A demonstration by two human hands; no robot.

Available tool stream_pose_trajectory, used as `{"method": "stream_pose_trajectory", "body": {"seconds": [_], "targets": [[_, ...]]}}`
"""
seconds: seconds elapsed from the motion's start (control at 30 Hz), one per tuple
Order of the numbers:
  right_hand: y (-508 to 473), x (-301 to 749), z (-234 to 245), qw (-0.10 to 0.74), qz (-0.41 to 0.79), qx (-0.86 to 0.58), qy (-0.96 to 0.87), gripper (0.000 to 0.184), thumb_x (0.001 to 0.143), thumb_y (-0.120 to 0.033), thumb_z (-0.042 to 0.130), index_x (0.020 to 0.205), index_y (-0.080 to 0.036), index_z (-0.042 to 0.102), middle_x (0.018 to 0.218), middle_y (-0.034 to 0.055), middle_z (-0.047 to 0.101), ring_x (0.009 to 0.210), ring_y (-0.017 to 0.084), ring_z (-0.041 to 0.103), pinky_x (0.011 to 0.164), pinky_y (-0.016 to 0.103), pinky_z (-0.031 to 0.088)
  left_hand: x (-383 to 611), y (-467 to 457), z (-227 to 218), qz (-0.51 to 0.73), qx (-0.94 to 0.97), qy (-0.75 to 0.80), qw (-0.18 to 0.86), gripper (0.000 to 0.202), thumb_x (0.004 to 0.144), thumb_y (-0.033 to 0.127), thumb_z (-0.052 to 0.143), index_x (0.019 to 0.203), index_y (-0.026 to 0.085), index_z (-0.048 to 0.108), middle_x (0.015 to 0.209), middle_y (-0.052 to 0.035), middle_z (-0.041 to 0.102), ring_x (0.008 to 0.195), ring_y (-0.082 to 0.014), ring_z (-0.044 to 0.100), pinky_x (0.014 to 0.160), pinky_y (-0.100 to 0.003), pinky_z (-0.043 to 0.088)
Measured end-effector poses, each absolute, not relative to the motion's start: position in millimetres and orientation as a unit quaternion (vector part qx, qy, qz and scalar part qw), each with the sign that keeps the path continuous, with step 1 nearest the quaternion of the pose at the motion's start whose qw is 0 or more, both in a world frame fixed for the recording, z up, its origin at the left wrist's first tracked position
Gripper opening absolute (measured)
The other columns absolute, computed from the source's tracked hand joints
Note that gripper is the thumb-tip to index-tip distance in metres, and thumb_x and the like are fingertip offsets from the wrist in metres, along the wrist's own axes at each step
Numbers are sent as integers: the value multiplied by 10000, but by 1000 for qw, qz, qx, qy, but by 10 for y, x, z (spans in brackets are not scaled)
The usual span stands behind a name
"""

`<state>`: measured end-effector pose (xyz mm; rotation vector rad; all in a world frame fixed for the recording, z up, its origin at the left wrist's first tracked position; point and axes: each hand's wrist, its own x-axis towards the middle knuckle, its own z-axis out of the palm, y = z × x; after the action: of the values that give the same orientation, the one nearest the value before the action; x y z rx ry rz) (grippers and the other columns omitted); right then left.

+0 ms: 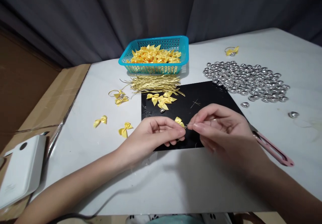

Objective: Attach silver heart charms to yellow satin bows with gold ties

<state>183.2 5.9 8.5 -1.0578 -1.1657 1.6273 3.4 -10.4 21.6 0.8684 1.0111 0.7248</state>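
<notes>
Over the black mat, my left hand is closed in a pinch on a small yellow ribbon bow, partly hidden by its fingers. My right hand is closed too, its thumb and forefinger pinching a thin twist tie close beside the left fingertips. A small loop shows between the two hands. Beyond them on the mat lie several yellow bows and one silver heart bead. A bundle of gold twist ties rests across the mat's far left edge.
A blue basket of yellow bows stands at the back. Silver heart beads are spread at right, near a pink-handled cutter. Loose bows and looped pieces lie left. A white device sits on cardboard.
</notes>
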Motion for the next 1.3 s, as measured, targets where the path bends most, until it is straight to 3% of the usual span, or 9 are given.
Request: {"method": "stream_pose_trajectory", "body": {"seconds": [0.27,0.43,0.6,1.03,1.3], "targets": [[39,1791,49,401,625,-437,-507,119,710,-278,711,716,-192,629,560,-34,557,386,49,409,330,170,331,48,-129,256,370,404,474,689,71,794,223,694,740,182,714,714,27,665,646,-58,562,615,-144,439],[11,1776,17,422,476,-434,-638,40,743,-211,660,708,-195,649,604,1,628,492,101,529,424,210,411,49,-142,270,382,435,504,641,78,769,244,714,729,177,708,673,26,637,616,-68,537,577,-153,430],[-60,1792,18,456,353,-415,-703,79,834,-176,592,788,-209,648,698,10,689,618,130,629,559,242,483,52,-162,283,398,444,490,636,70,805,231,687,761,177,697,690,29,669,633,-54,569,581,-122,436],[-136,1772,2,432,365,-430,-703,32,839,-203,600,812,-210,615,654,15,699,569,136,653,445,222,454,109,-244,337,392,492,516,582,117,826,209,639,717,171,627,649,39,634,631,-63,562,600,-133,444],[-144,1761,-2,419,372,-411,-720,70,849,-186,572,797,-210,611,671,16,711,577,131,665,453,208,480,117,-257,284,389,535,519,542,149,850,229,592,711,177,593,658,30,622,633,-82,558,605,-166,439]]}}
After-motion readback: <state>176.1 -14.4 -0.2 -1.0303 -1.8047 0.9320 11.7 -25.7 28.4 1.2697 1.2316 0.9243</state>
